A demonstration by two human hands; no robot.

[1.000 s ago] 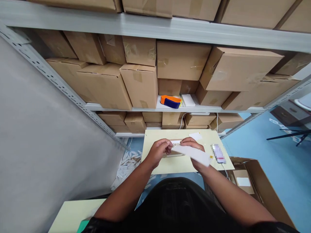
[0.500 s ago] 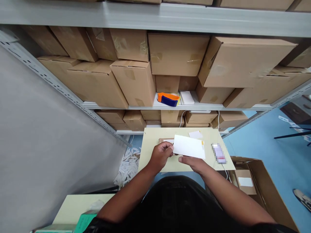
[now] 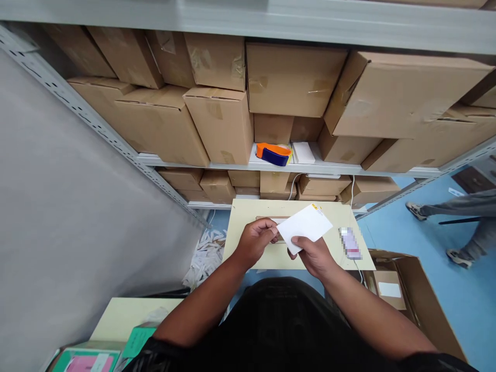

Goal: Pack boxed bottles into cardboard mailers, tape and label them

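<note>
A white sheet [image 3: 304, 223], thin and stiff-looking, with a small yellow mark at its upper corner, is held tilted above the table [image 3: 240, 253]. My right hand [image 3: 314, 254] grips its lower edge, thumb on top and fingers beneath. My left hand [image 3: 256, 240] is closed in a pinch at the sheet's left corner; the fingertips hide exactly what lies between them. Behind my left fingers, a flat brown piece [image 3: 263, 218] with something white on it lies on the table, mostly covered by the hands and sheet.
A phone with a cable [image 3: 351, 243] lies at the table's right. Cardboard boxes [image 3: 219, 124] fill the shelves ahead, with an orange and blue band [image 3: 274, 154] and a white stack [image 3: 303, 153] among them. An open carton [image 3: 422, 294] stands right; white scraps [image 3: 203, 258] lie left. A person's legs [image 3: 465, 212] show right.
The white sheet has turned so its marked corner points up and away. My right hand has moved from under its edge to gripping it, thumb on top. A person's legs have come into view.
</note>
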